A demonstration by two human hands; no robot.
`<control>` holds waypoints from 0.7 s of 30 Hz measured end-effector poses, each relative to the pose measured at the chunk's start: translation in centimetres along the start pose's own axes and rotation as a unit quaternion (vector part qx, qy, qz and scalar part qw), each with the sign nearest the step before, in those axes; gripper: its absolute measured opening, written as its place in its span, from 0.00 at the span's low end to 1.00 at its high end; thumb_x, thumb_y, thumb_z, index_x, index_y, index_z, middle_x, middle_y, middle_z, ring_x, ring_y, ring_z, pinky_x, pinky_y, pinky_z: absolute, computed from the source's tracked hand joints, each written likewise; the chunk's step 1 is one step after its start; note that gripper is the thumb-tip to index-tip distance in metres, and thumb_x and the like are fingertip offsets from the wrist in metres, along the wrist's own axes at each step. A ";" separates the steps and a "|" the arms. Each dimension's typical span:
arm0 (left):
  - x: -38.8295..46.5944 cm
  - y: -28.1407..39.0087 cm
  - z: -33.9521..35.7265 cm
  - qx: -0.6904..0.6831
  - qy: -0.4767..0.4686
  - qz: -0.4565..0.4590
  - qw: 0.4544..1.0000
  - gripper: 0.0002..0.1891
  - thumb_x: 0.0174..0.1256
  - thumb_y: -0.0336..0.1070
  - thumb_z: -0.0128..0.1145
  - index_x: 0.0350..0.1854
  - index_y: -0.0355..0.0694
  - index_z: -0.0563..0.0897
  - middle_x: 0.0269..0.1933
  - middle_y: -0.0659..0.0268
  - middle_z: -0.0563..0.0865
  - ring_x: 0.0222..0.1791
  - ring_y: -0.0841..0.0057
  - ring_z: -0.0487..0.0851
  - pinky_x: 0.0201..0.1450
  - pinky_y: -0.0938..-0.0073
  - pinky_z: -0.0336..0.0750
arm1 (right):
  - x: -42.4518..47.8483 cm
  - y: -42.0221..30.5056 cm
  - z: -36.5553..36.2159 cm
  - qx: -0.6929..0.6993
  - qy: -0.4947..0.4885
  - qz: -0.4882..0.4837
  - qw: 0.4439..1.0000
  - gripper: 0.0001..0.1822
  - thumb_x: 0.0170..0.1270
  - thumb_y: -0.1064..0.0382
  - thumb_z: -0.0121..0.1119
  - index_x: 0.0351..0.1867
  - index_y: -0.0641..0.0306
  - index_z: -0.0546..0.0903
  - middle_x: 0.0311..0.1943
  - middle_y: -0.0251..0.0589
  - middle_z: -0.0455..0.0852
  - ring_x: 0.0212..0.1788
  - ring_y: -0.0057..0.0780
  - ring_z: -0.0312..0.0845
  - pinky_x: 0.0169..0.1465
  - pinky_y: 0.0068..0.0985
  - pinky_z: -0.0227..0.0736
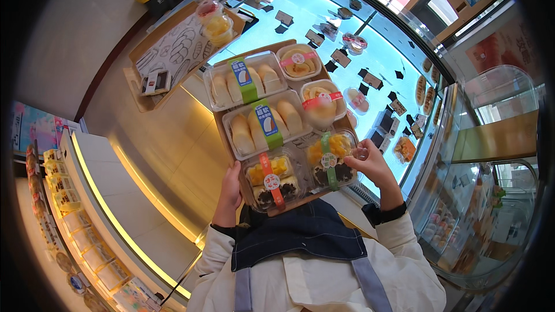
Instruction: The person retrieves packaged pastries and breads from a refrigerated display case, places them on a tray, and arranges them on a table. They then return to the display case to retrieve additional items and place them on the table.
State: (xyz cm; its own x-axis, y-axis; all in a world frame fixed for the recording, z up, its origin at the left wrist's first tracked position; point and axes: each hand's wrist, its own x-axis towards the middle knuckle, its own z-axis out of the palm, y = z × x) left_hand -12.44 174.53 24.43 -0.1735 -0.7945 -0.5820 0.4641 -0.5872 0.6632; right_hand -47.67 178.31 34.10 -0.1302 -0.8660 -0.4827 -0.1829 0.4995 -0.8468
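Observation:
My left hand (231, 186) grips the left edge of a brown tray (225, 143) held in front of my apron. My right hand (373, 164) is at the tray's right side, its thumb and fingertips on the corner of a clear box of mango and dark-crumb cake (330, 160) with a green band. Beside that lies a similar cake box with a red band (272, 182). Two clear boxes of cream-coloured rolls with green bands, an upper one (246, 80) and a lower one (266, 125), fill the left. Two round-cornered tubs with red bands, one above (299, 61) and one below (323, 102), sit at the right.
A lit glass display case (295, 4) with price tags and scattered packs stands ahead. Another tray (169, 47), upper left, holds stacked cups (217, 28) and a small box (156, 83). Shelves of packaged goods (86, 234) are lower left, a curved glass cabinet (477, 225) at right.

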 end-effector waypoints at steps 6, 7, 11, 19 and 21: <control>0.8 -1.8 -0.8 0.056 0.041 0.039 0.997 0.19 0.70 0.44 0.46 0.55 0.38 0.71 0.49 0.63 0.80 0.42 0.74 0.80 0.44 0.75 0.75 | -2.6 -2.6 -4.0 0.277 -0.029 -0.029 0.960 0.26 0.55 0.54 0.59 0.51 0.62 0.63 0.43 0.47 0.78 0.43 0.33 0.79 0.41 0.28 0.79; 1.3 -2.1 -0.3 0.054 0.048 0.021 0.997 0.17 0.69 0.45 0.46 0.53 0.39 0.72 0.46 0.64 0.80 0.40 0.75 0.80 0.41 0.75 0.76 | -2.8 -3.9 -4.8 0.333 -0.032 -0.093 0.938 0.30 0.55 0.53 0.58 0.55 0.64 0.62 0.46 0.48 0.77 0.46 0.36 0.78 0.46 0.30 0.78; -0.2 0.2 0.7 0.017 0.027 -0.028 0.999 0.17 0.69 0.45 0.47 0.52 0.38 0.73 0.46 0.65 0.79 0.45 0.79 0.76 0.47 0.76 0.70 | -2.2 -5.2 -10.4 0.479 -0.070 -0.148 0.862 0.41 0.56 0.47 0.56 0.64 0.69 0.53 0.55 0.57 0.68 0.52 0.44 0.73 0.52 0.35 0.73; 1.5 -2.6 0.2 -0.036 0.018 0.035 0.999 0.18 0.70 0.44 0.44 0.51 0.35 0.73 0.48 0.62 0.80 0.46 0.74 0.79 0.51 0.72 0.72 | 0.3 -18.2 -13.3 0.451 -0.509 -0.149 0.718 0.49 0.59 0.45 0.57 0.69 0.60 0.38 0.52 0.60 0.57 0.35 0.59 0.77 0.32 0.37 0.81; 1.8 -3.1 -0.1 -0.044 0.003 0.029 0.999 0.18 0.70 0.44 0.44 0.52 0.35 0.72 0.49 0.61 0.79 0.48 0.73 0.78 0.53 0.72 0.71 | 0.0 -19.2 -12.4 0.467 -0.507 -0.154 0.707 0.48 0.59 0.45 0.56 0.69 0.59 0.38 0.51 0.59 0.57 0.33 0.57 0.77 0.30 0.35 0.79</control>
State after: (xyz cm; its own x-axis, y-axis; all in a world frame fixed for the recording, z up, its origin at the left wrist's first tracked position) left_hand -14.13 174.94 21.28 -0.1382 -0.8257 -0.5468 0.5471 -0.5239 0.6528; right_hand -56.22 169.00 53.08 0.6287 -0.7374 0.2469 0.7357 0.4612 -0.4960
